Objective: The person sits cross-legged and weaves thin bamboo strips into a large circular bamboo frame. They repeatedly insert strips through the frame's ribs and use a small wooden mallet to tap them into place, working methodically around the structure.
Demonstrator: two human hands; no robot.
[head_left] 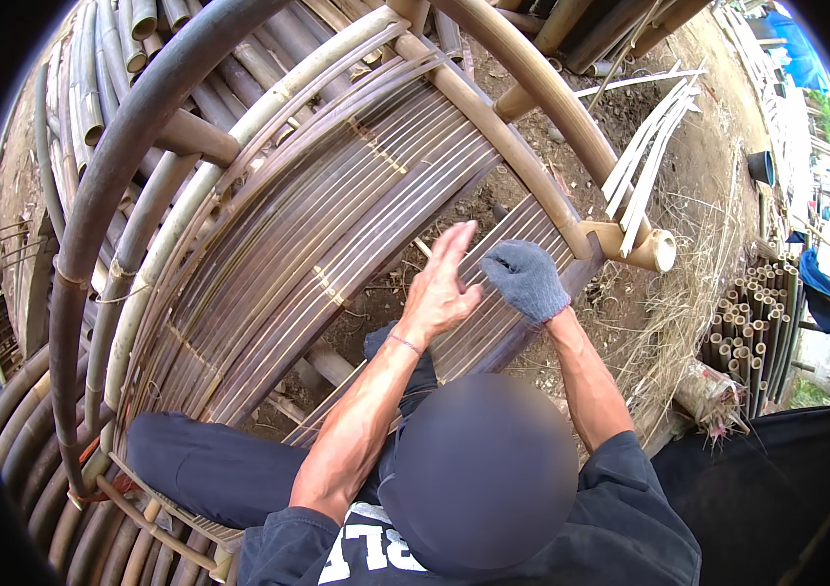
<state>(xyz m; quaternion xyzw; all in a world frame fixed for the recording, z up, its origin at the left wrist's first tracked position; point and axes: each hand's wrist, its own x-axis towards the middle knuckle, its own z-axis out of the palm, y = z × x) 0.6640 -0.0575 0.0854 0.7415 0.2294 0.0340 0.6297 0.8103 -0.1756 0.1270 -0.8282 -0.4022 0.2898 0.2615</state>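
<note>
My left hand [442,289] is bare, with its fingers stretched out and apart from the thumb. Beside it, my right hand [524,279] wears a grey knit glove and is curled closed; whatever its fingers may hold is hidden. Both hands are over a narrow panel of bamboo slats [481,342]. To the left lies a wide, curved panel of bamboo slats [278,269], tied across with pale bindings [328,284]. A gap with soil below separates the two panels. A bent bamboo frame [493,122] runs round their far side.
Thick curved bamboo poles [93,205] rise at the left, with more stacked poles behind them. Pale split strips [651,146] lie at the far right end of the frame. A bundle of cut bamboo [752,327] and dry fibres [664,293] are at the right.
</note>
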